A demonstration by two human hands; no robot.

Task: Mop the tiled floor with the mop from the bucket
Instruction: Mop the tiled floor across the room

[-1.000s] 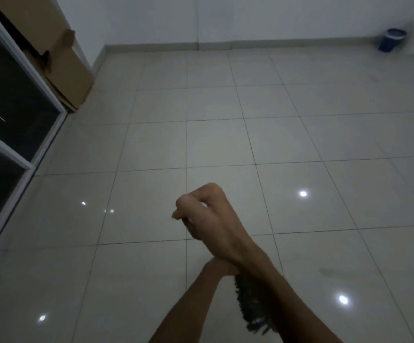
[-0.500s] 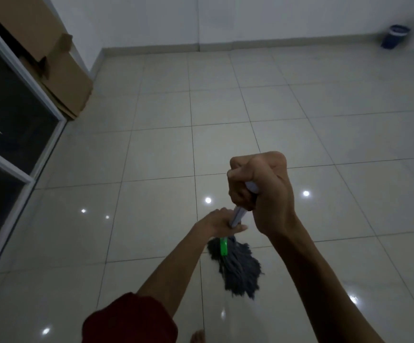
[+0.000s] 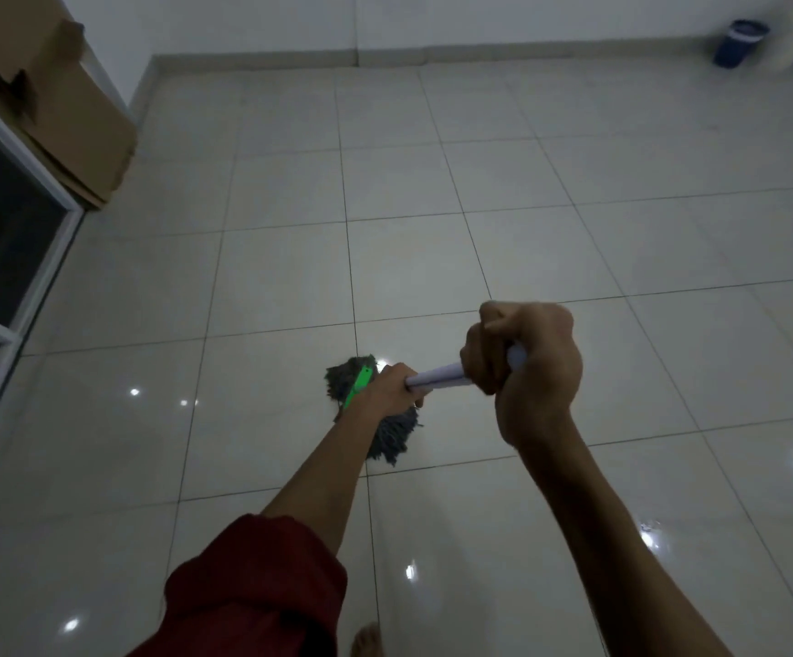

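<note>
The handle (image 3: 437,376) ran from the right hand (image 3: 522,367), whose fingers were curled tight round its top end, down and leftward through the left hand (image 3: 392,390). That hand gripped the handle just above the green collar (image 3: 359,386) and was the nearer to the head (image 3: 392,438). The grey head lay on the floor (image 3: 266,286) beyond the left fingers, so the next stroke would likely run along that axis; no writing could be read.
</note>
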